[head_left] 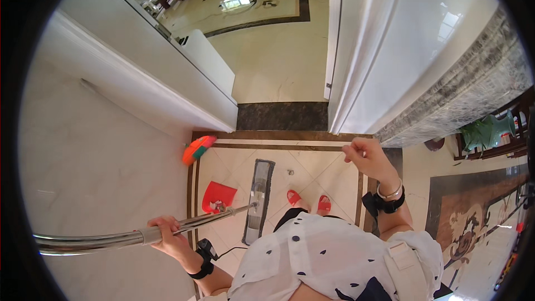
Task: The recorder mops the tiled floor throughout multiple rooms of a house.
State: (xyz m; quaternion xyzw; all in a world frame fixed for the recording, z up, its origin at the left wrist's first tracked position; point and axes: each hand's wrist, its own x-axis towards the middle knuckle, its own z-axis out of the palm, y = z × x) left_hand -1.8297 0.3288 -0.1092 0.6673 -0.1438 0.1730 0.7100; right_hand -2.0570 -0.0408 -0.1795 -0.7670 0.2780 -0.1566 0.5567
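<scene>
My left hand (165, 234) is wrapped round the shiny metal pole (206, 221) of a flat mop. The pole slants down to the mop head (258, 200), a long grey-edged pad lying on the tiled floor. My right hand (366, 159) is held up in front of me at the right, its fingers curled in, and no thing shows in it. Below it, to the left, a small crumpled bit of litter (290, 172) lies on the tiles. A red dustpan (218, 196) with some litter in it sits left of the mop head, partly behind the pole.
An orange-and-green broom head (198, 149) rests by the left wall. My red slippers (324, 204) are right of the mop. Ahead, a dark stone threshold (282, 116) lies between white door frames. A potted plant (480, 132) stands at the right, past a stone-clad wall.
</scene>
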